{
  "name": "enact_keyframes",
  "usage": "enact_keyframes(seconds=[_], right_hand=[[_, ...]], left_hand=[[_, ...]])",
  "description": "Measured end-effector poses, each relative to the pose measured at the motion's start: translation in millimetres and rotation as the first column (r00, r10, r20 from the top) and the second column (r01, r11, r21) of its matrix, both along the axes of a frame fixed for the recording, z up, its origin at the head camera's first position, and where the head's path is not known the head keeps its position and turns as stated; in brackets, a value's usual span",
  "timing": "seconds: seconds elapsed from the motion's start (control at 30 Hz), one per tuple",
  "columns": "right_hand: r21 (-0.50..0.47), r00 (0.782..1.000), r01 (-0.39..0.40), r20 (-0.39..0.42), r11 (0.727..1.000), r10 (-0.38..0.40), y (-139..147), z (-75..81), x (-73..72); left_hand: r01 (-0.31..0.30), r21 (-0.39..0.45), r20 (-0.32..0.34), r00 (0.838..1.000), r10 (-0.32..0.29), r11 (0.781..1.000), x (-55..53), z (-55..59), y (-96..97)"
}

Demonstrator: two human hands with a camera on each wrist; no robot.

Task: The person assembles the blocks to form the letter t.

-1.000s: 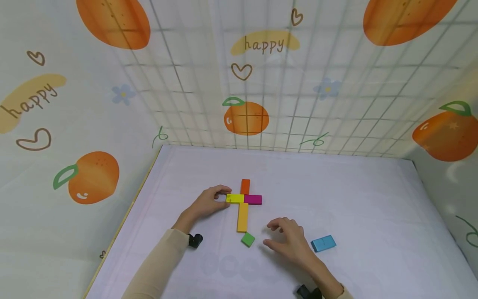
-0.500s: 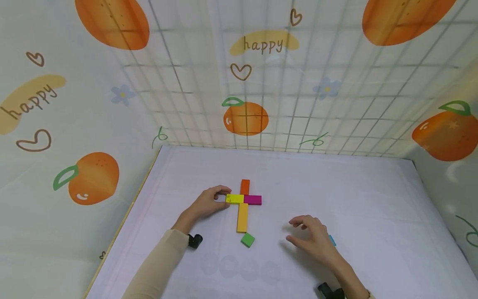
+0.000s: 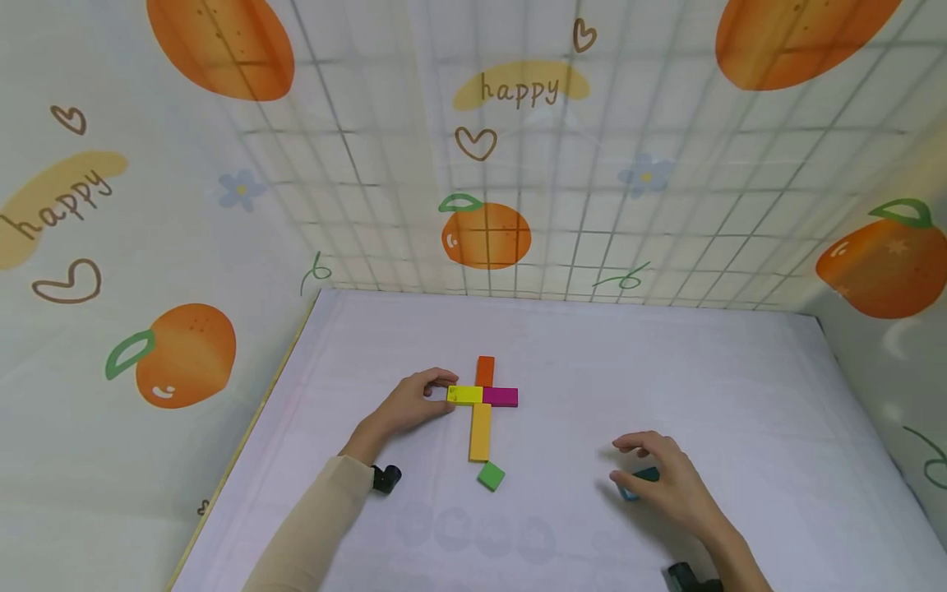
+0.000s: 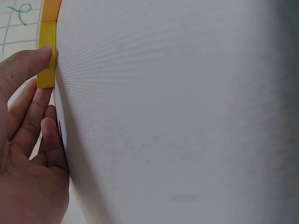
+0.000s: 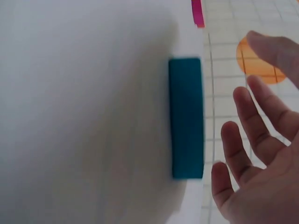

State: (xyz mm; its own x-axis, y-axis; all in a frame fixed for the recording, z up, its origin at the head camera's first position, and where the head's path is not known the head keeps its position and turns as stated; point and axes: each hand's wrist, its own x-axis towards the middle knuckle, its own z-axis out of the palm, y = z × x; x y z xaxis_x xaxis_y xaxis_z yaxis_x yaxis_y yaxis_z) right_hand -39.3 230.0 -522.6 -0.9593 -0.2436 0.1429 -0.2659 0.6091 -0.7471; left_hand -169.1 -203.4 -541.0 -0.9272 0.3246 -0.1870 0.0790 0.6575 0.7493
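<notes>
My left hand (image 3: pixel 403 403) pinches the left end of a bright yellow block (image 3: pixel 464 395), thumb on the near side. In the left wrist view the thumb lies against the yellow block (image 4: pixel 47 35). This block meets a magenta block (image 3: pixel 501 397) end to end. Behind them stands an orange-red block (image 3: pixel 485 371); a longer amber block (image 3: pixel 480 433) runs toward the front, making a cross shape. A green block (image 3: pixel 491 477) sits turned by its near end. My right hand (image 3: pixel 673 477) hovers over a blue block (image 5: pixel 187 119), fingers spread and holding nothing, partly hiding it in the head view.
A white table top (image 3: pixel 740 395) lies under the blocks. Its left side has a yellowish edge (image 3: pixel 255 419). A printed curtain (image 3: pixel 607 230) with oranges and grid lines rises behind and at both sides.
My right hand has moved rightward, away from the green block, and is now over the blue block. My left hand stays on the yellow block.
</notes>
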Motion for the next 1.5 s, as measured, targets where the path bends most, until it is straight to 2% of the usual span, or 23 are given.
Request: enact_keyframes(seconds=[0.3, 0.47, 0.67, 0.87, 1.13, 1.37, 1.5], right_hand=[[-0.014, 0.999, -0.029, 0.035, 0.999, 0.029, 18.6, -3.7, 1.8], [-0.045, 0.993, -0.039, 0.111, 0.998, 0.044, 30.3, -4.3, 2.4], [-0.041, 0.973, -0.013, 0.23, 0.999, 0.022, 42.5, -6.4, 1.7], [-0.021, 0.96, -0.042, 0.276, 0.999, 0.046, 48.5, -6.1, 1.3], [-0.03, 0.962, -0.131, 0.238, 0.991, 0.134, 52.0, -5.2, -0.3], [-0.03, 0.967, -0.215, 0.134, 0.976, 0.217, 51.8, -8.7, -3.9], [-0.025, 0.966, -0.235, 0.108, 0.972, 0.236, 51.7, -12.2, -6.2]], left_hand=[[0.007, 0.011, 0.005, 1.0, -0.007, 1.0, 0.4, -1.5, -0.9], [0.009, 0.016, 0.005, 1.0, -0.009, 1.0, 1.2, -0.6, -0.5], [0.006, 0.003, 0.002, 1.0, -0.006, 1.0, 1.4, -0.2, 0.0], [0.006, -0.003, 0.002, 1.0, -0.006, 1.0, 1.1, -1.4, -0.3], [-0.001, 0.001, 0.003, 1.0, 0.001, 1.0, 0.4, -1.6, -0.2], [0.005, 0.01, 0.006, 1.0, -0.005, 1.0, 0.2, 0.1, -0.3], [0.008, 0.012, 0.004, 1.0, -0.008, 1.0, -0.4, 0.5, -0.4]])
